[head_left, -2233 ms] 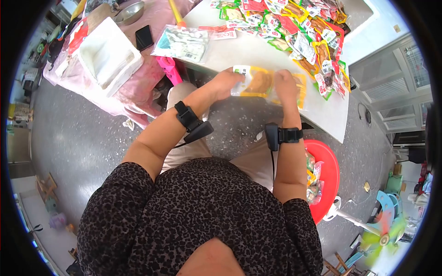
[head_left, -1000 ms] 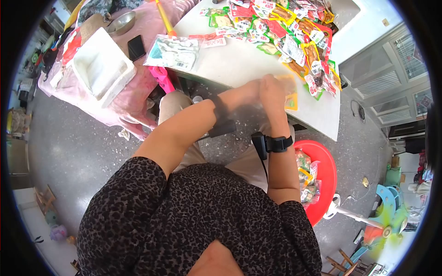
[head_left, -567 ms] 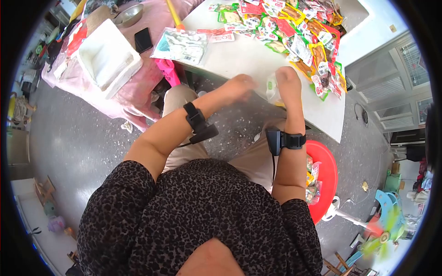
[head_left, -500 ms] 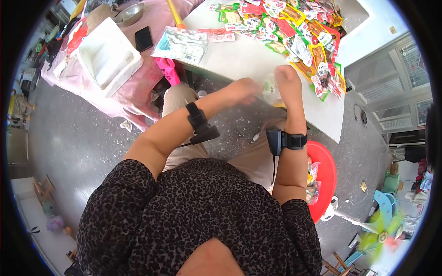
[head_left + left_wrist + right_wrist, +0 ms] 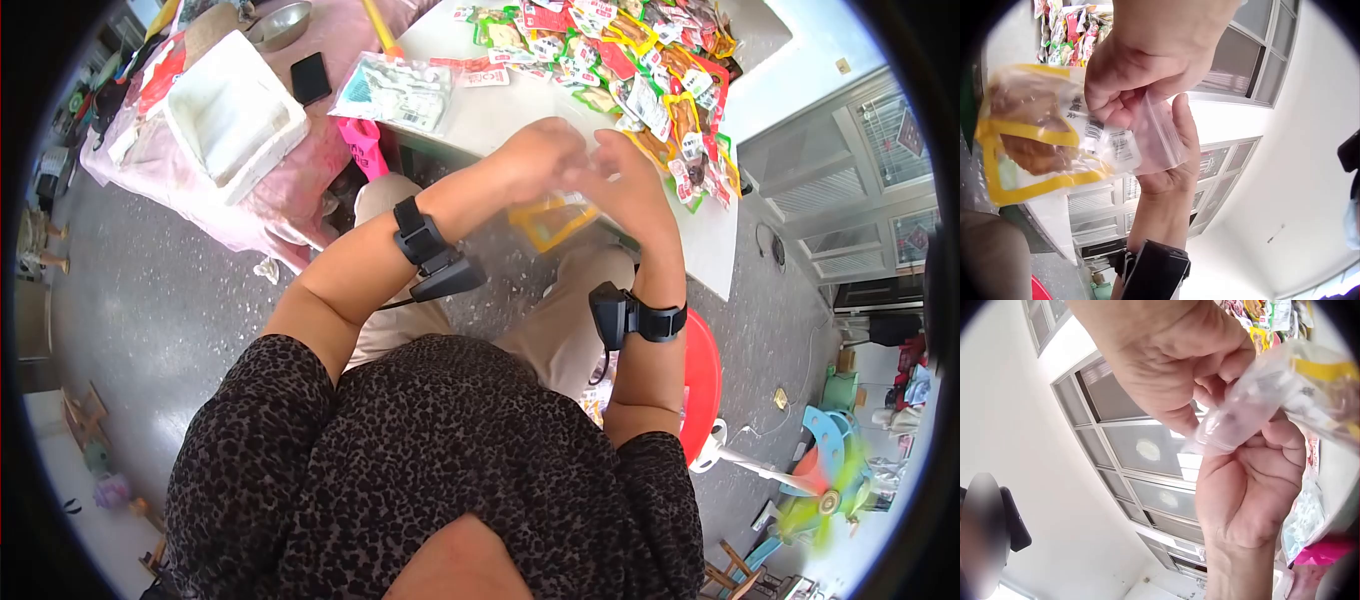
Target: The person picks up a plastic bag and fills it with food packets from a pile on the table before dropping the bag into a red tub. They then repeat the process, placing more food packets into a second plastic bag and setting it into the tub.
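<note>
A clear zip-top bag (image 5: 1167,139) holds a yellow-edged food packet (image 5: 1038,147), with brown contents showing. My left hand (image 5: 540,160) grips the bag near its zip end; its curled fingers pinch the plastic in the left wrist view. Close by, my right hand (image 5: 625,185) is at the bag's top edge, its thumb standing apart from the plastic in the left wrist view. Part of its fingers is behind the bag there. In the head view the packet (image 5: 552,222) hangs below the hands, over the table's front edge, slightly blurred.
A heap of colourful food packets (image 5: 640,80) covers the back of the white table (image 5: 690,245). At the left lie a bag of clear plastic pouches (image 5: 395,95), a phone (image 5: 310,78) and a white foam box (image 5: 230,120). A red tub (image 5: 703,385) stands beside the right leg.
The hands have come together over the table edge. The left hand, apart from the bag half a second ago, now grips it, and the yellow-edged packet has swung down to the left.
</note>
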Motion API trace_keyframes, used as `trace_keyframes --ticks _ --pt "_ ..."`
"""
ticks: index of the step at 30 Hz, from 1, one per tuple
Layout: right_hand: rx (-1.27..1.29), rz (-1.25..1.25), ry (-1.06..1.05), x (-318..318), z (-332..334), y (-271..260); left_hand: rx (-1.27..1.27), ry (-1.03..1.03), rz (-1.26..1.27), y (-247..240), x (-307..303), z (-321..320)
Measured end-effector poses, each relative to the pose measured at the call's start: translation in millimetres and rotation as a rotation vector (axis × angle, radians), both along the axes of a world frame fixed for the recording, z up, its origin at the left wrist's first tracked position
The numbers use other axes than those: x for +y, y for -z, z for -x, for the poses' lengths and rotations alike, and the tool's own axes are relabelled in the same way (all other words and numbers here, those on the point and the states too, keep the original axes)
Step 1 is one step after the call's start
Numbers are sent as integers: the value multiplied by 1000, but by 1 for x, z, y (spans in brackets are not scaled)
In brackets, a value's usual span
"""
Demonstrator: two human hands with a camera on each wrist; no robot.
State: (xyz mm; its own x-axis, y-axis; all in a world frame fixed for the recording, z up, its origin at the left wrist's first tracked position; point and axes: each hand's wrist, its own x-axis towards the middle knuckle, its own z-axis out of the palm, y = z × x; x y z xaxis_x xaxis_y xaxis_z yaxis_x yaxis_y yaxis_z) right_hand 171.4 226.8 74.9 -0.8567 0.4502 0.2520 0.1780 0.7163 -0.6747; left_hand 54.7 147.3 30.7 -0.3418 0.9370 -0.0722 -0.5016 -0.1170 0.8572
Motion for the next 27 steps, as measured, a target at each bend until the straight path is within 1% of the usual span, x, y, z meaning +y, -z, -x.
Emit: trace_keyframes --ticks 1,2,5,8,11,12,14,15,16,17,19,20,23,24,27 --pt "-33 -149 1 -3 -2 3 -49 -8 20 2 -2 1" --pt "-70 -198 14 -9 -4 3 -98 -18 40 3 -4 1" --pt "-160 -358 49 -14 -4 10 -137 -112 97 -2 -13 -9" --pt "-219 -421 59 -17 -6 6 -46 -146 160 -3 -19 -12" --pt "-2 -199 -7 -4 -11 10 205 -152 62 3 -28 -1" --pt "-12 -66 -29 0 -13 9 280 -192 -26 19 -30 8" --pt "-29 200 -70 5 -18 6 462 -320 -57 44 -38 23" --pt "-42 326 -95 5 -21 3 553 -380 -71 48 -43 27" --pt "-55 454 -122 4 -24 -1 497 -262 20 53 -48 26" --pt "-70 583 -151 2 -26 -2 411 -138 11 57 -50 25" --pt "-42 746 -235 0 -32 1 231 98 -9 60 -53 19" --pt "-25 825 -276 1 -35 3 179 235 -69 58 -53 16" --pt "20 908 -291 8 -48 8 126 454 -76 68 -45 10" --pt "-10 907 -259 12 -55 10 136 458 -77 59 -47 6" --pt "-66 885 -183 16 -70 19 210 521 12 57 -50 0"
